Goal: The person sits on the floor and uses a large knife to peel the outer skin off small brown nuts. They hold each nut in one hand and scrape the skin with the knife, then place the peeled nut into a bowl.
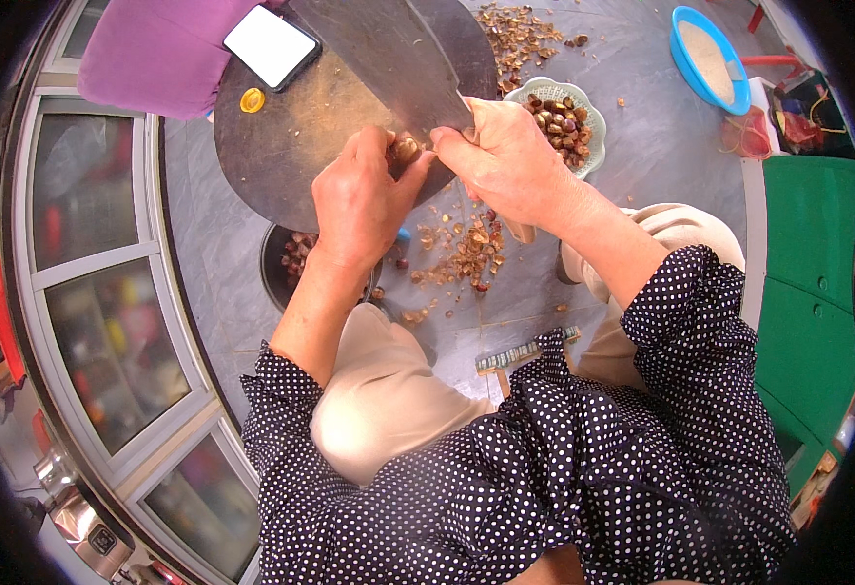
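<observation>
My right hand [504, 157] grips a wide-bladed cleaver [405, 62] by its handle, the blade slanting up and left over a round dark board [252, 157]. Close beside the blade's lower end, my left hand [362, 186] pinches a small brown nut [404, 148], probably a chestnut, between thumb and fingers. To the right, a pale green scalloped basket [597, 139] holds dark brown nuts. Below the board, a dark pot [268, 270] with reddish-brown pieces is partly hidden by my left forearm. Broken shells [475, 252] lie on the floor between my knees.
A phone [272, 47] and a yellow cap [252, 100] rest on the board, near a purple cloth [150, 51]. More shells [522, 33] are scattered beyond the basket. A blue basin [680, 55] stands at the upper right, a green cabinet [800, 248] at the right, glazed doors [91, 270] at the left.
</observation>
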